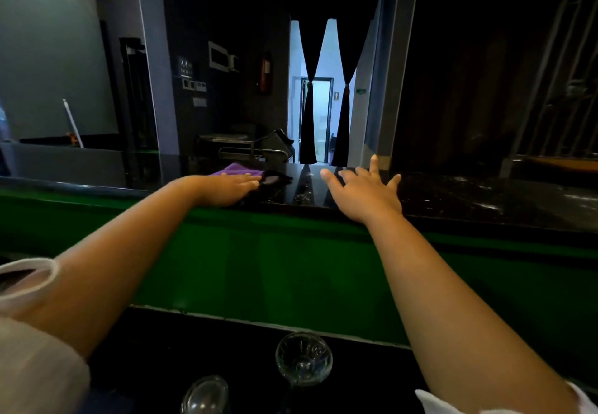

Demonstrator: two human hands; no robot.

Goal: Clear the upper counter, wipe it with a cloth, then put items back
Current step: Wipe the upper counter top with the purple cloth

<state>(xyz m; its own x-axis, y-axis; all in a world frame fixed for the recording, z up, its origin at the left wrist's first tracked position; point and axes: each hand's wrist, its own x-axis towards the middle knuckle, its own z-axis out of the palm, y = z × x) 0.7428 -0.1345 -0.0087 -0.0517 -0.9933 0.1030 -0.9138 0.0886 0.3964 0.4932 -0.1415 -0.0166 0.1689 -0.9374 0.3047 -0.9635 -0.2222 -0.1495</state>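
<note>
The upper counter point(469, 197) is a glossy black stone top above a green front panel. A purple cloth point(234, 169) lies on it left of centre. My left hand point(226, 189) lies flat on the counter with its fingertips touching the cloth's near edge. My right hand point(365, 192) is spread wide, fingers straight, just over or on the counter to the right of the cloth, holding nothing. Two clear stemmed glasses point(303, 358) point(204, 396) stand on the lower black counter below me.
The green panel point(291, 265) separates the lower counter from the upper one. Beyond the counter stand a metal rack point(239, 148) and a curtained doorway point(320, 96). A wooden partition point(485, 74) fills the right side. The upper counter runs left and right past both hands.
</note>
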